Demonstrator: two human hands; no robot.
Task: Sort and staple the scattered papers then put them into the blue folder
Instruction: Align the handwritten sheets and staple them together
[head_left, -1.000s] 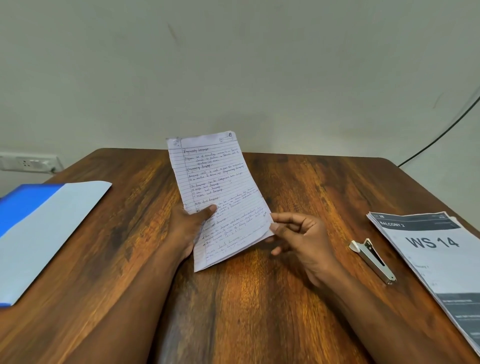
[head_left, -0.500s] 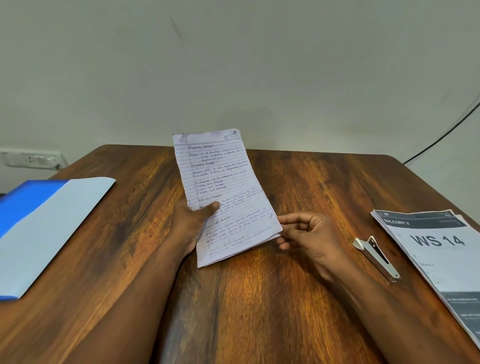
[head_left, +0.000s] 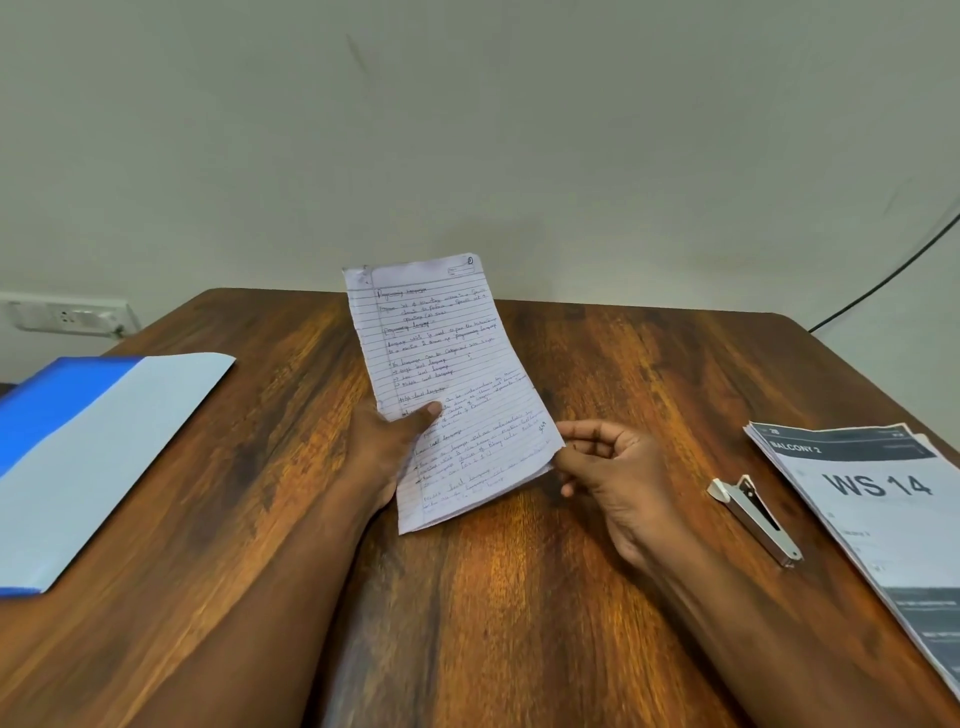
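Left hand (head_left: 387, 447): grips the handwritten papers (head_left: 447, 384) at their left edge, thumb across the front, holding them tilted above the middle of the table (head_left: 519, 597).
Right hand (head_left: 613, 467): fingers curled, pinching the papers' lower right corner.
Stapler (head_left: 753, 519): lies near the table's right edge, beside the printed stack (head_left: 883, 519).
Blue folder (head_left: 93, 447): lies at the left edge.
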